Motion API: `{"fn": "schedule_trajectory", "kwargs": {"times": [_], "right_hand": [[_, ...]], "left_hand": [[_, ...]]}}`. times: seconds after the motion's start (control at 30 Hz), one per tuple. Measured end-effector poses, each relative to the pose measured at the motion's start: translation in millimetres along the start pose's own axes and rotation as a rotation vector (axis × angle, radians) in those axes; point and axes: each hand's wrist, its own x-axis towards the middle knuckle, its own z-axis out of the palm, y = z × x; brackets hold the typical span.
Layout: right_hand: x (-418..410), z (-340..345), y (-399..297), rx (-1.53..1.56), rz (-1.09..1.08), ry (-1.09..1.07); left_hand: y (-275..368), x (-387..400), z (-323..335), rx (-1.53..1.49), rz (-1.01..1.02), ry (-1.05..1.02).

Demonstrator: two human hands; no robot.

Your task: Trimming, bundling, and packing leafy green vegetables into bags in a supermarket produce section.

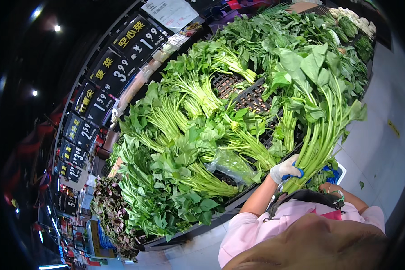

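Observation:
My left hand (286, 170), in a white glove with blue-coated fingers, grips the lower stems of a large bunch of long-stemmed leafy greens (319, 135). The bunch stands nearly upright in front of my chest, its broad leaves fanning out at the top. A thin band circles the stems near their cut ends. My right forearm (349, 199) reaches in behind the stems, with a bracelet at the wrist; the hand itself is mostly hidden. Beside it are loose green leaves (319, 180) and a white-rimmed container (341, 172) with something blue in it.
A vegetable display stand holds banded greens (199, 94), a plastic-wrapped bunch (234, 165), purple-leaved greens (109, 206) and cauliflower (352, 20). Black plastic crates (253, 98) show between bunches. Price boards (101, 71) line the far side. A fallen leaf (361, 184) lies on the tiled floor (374, 141).

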Motion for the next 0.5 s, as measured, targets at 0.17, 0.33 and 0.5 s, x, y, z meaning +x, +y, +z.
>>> {"fn": "schedule_trajectory", "kwargs": {"times": [0.17,0.33,0.5], "right_hand": [[-16,-34,-39,0.062,0.035,0.031],[-28,-73,-60,0.013,0.142,0.093],[-49,-102,-75,-0.119,0.223,0.342]], "left_hand": [[16,0,7,0.010,-0.016,-0.011],[14,-7,2,-0.008,0.026,0.034],[33,-15,12,-0.210,0.186,0.113]]}}
